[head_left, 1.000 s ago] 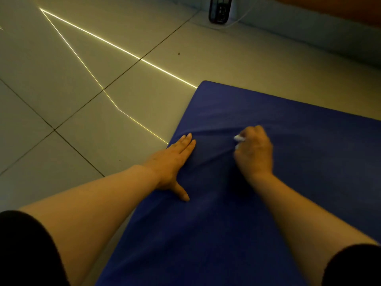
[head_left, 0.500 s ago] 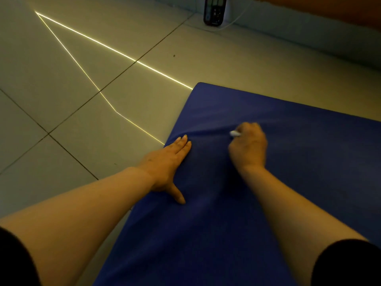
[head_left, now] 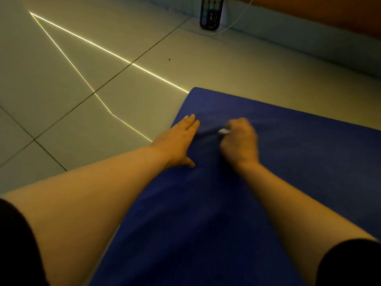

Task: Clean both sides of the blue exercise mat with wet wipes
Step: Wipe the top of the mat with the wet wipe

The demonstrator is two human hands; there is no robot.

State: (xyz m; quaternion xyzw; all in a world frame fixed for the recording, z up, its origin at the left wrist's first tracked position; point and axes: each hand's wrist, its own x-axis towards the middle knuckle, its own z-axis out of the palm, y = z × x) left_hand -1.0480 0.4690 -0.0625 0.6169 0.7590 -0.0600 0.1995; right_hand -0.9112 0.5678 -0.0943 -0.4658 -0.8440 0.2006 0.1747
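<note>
From the head view I look down on the mat (head_left: 268, 182), a blue sheet lying flat on the tiled floor (head_left: 103, 58). Its far left corner sits near the middle of my view, and the mat runs toward me and off the right and bottom edges.

My left hand (head_left: 179, 141) lies palm down at the mat's left edge, just this side of that corner. Its fingers are straight and close together, pointing away from me, with the thumb spread out toward my body. It holds nothing and rests flat on the mat.

My right hand (head_left: 240, 139) is just beside the left, a little further in on the mat. It is blurred, with the fingers curled under into a fist on the surface. A small white bit of wipe (head_left: 224, 131) shows at the thumb side of the fist, so I take it the hand grips the wipe against the mat. The mat is slightly rumpled between the two hands.

Both forearms reach in from the bottom of the view, with dark sleeves (head_left: 18, 244) at the lower corners.

Thin bright lines of light cross the floor to the left. At the top, against the wall (head_left: 309, 34), stands a dark device (head_left: 211, 13) with a white cable (head_left: 237, 23) trailing beside it.
</note>
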